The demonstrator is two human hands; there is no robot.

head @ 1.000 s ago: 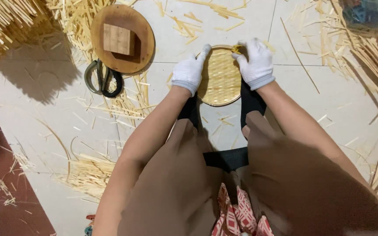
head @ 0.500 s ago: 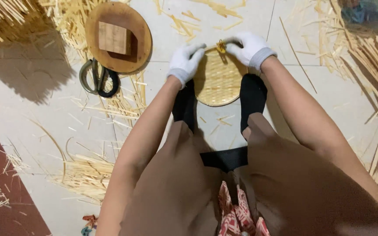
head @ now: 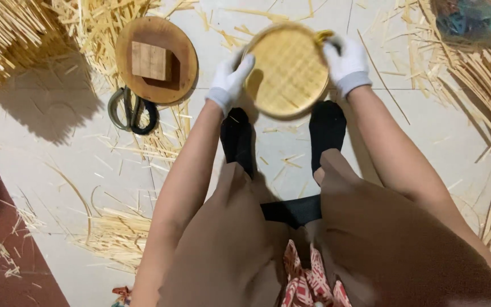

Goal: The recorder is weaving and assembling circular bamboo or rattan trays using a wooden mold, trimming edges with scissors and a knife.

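A round woven bamboo tray [head: 287, 69] is lifted off the floor and tilted toward me, above my black-socked feet [head: 326, 129]. My left hand [head: 229, 81], in a white glove, grips its left rim. My right hand [head: 345, 60], also gloved, grips the right rim near a loose yellow strip end at the top.
A round wooden board [head: 155, 59] with a small wood block on it lies at upper left, with scissors [head: 132, 111] just below it. Bamboo strips are heaped at far left [head: 7, 40] and right [head: 487, 96]; scraps litter the tile floor [head: 58, 113]. A bag sits top right [head: 475, 20].
Both hands slid along the rim, then lifted the tray from the floor between my feet and tilted it up. The view moved slightly.
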